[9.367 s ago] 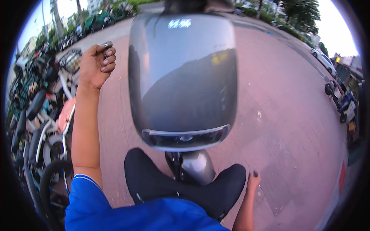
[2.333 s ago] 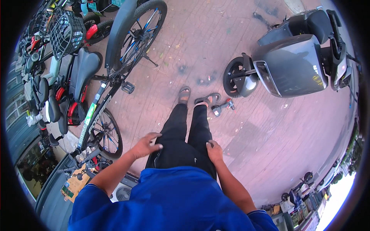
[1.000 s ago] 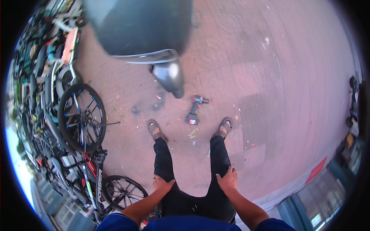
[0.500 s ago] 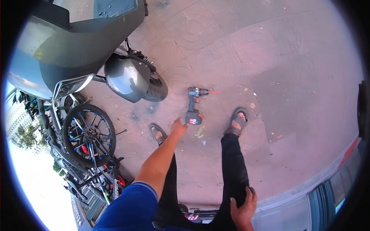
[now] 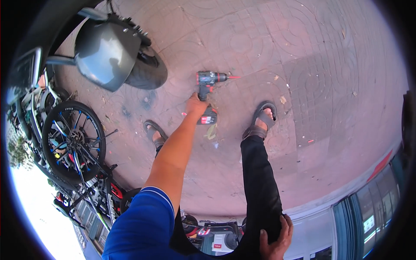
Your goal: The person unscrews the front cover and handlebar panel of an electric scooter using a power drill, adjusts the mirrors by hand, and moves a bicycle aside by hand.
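A cordless drill in black and red lies on its side on the paving, its thin red bit pointing right. Its battery base faces me. My left hand is closed round the drill's handle, between the drill body and the battery; part of the handle is hidden under it. At the lower right, my right hand rests on my black trouser leg with its fingers apart, holding nothing.
A grey scooter's front fender and wheel stand at the upper left. Below them is a bicycle wheel with blue-marked spokes. My sandalled feet flank the drill. Dry leaf scraps lie beside it. A shopfront edge curves along the lower right.
My left hand has gone from beside the battery to the handle and closed on it. The view has shifted, so the scooter and drill appear further up and left. My right hand stays on my leg.
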Demonstrator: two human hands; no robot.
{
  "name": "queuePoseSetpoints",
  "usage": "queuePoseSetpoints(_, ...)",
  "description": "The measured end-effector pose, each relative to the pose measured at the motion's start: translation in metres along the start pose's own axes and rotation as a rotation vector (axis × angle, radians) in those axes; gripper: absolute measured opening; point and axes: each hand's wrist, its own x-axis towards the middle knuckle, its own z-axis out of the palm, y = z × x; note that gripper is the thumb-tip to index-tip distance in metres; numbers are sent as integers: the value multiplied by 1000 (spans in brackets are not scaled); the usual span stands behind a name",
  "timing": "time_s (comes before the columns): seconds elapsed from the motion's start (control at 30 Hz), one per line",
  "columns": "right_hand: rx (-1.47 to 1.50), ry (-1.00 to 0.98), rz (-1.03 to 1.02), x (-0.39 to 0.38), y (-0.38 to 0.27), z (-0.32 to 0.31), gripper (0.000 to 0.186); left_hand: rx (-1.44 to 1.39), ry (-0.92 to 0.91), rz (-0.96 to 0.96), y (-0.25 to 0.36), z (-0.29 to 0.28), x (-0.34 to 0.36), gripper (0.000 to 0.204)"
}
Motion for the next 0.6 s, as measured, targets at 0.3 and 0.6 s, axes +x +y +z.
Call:
queuePoseSetpoints(0.3,-135,103,-113,-40,-25,56,71,-372,-34,40,-39,-87,-230,39)
queuePoseSetpoints(0.6,80,81,-594,98,-185,173,85,-625,-116,-233,-119,-160,-384,39)
